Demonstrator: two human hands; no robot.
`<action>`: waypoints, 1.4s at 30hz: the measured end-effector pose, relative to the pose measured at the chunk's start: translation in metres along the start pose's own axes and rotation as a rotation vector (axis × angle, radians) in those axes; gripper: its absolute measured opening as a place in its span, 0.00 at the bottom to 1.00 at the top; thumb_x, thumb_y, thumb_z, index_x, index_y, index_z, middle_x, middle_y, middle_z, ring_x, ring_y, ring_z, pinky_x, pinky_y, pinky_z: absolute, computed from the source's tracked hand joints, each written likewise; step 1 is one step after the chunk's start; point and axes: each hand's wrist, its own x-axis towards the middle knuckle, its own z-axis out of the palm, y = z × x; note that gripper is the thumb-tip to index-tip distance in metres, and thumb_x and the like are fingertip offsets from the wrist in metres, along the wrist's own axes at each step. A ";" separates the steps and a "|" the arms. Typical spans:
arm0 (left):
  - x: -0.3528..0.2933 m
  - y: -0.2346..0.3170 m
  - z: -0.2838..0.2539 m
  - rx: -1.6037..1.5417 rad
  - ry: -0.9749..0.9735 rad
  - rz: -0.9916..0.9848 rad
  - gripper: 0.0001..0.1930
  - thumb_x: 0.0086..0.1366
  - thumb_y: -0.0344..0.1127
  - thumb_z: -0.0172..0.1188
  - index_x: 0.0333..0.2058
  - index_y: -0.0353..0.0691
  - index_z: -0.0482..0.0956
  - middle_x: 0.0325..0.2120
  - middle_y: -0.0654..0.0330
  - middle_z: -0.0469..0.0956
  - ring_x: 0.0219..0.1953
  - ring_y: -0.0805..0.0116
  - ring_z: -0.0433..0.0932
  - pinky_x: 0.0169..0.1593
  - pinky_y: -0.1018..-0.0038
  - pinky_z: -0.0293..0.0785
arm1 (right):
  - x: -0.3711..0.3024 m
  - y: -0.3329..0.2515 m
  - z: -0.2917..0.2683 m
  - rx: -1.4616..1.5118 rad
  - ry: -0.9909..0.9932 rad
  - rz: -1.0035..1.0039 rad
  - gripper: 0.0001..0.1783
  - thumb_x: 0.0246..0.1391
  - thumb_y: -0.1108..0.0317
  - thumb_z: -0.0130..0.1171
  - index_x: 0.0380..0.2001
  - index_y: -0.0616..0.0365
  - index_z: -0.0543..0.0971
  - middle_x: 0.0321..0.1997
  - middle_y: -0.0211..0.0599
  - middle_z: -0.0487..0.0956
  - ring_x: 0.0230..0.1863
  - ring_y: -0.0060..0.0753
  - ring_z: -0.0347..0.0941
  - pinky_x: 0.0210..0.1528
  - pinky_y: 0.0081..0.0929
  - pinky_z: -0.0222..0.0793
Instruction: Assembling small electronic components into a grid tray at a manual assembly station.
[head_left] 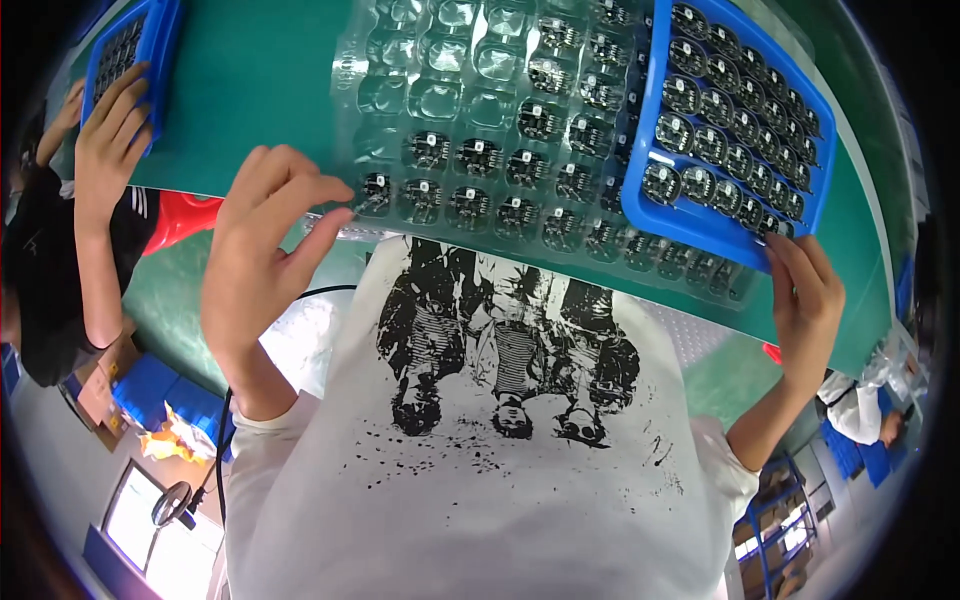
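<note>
The left hand (262, 262) pinches the clear plastic blister sheet (480, 130) of small round black parts; the right hand (808, 300) grips the blue plastic tray (640, 190) — a tilt could spill parts onto the green bench (260, 90).

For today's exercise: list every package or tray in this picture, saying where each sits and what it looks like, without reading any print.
Clear blister sheet: centre of green table, bubbled pockets, round dark boards.
Blue tray: right, gridded, overlapping the sheet.
Second blue tray: top left.

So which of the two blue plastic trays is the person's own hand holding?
The large blue plastic tray of round black circuit boards on the right; the right hand grips its near corner. The small blue tray far left lies under another person's hand.
</note>
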 end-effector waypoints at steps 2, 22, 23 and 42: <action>0.002 0.005 0.005 -0.013 0.009 0.021 0.13 0.48 0.24 0.69 0.35 0.34 0.81 0.29 0.57 0.69 0.34 0.60 0.69 0.36 0.68 0.66 | 0.000 -0.002 -0.001 0.003 -0.028 0.045 0.12 0.44 0.85 0.64 0.35 0.65 0.81 0.25 0.41 0.72 0.23 0.40 0.71 0.24 0.32 0.65; 0.009 0.007 0.007 0.008 -0.043 -0.005 0.12 0.52 0.24 0.68 0.37 0.28 0.81 0.25 0.58 0.61 0.30 0.63 0.63 0.33 0.69 0.60 | -0.004 0.003 0.018 0.033 0.162 -0.086 0.12 0.45 0.87 0.63 0.35 0.65 0.81 0.36 0.40 0.78 0.35 0.36 0.77 0.32 0.28 0.73; 0.009 0.007 0.007 0.016 -0.047 -0.007 0.12 0.53 0.24 0.68 0.37 0.28 0.81 0.25 0.58 0.61 0.30 0.64 0.63 0.33 0.69 0.60 | -0.004 0.002 0.018 0.032 0.162 -0.085 0.12 0.45 0.87 0.63 0.35 0.65 0.81 0.36 0.40 0.78 0.35 0.36 0.77 0.32 0.28 0.73; 0.015 0.003 0.003 -0.057 -0.051 0.022 0.02 0.62 0.22 0.56 0.32 0.28 0.72 0.26 0.56 0.65 0.28 0.65 0.63 0.32 0.71 0.60 | -0.012 0.004 0.034 0.091 0.254 -0.004 0.16 0.44 0.93 0.56 0.34 0.66 0.81 0.37 0.42 0.77 0.35 0.33 0.78 0.35 0.25 0.76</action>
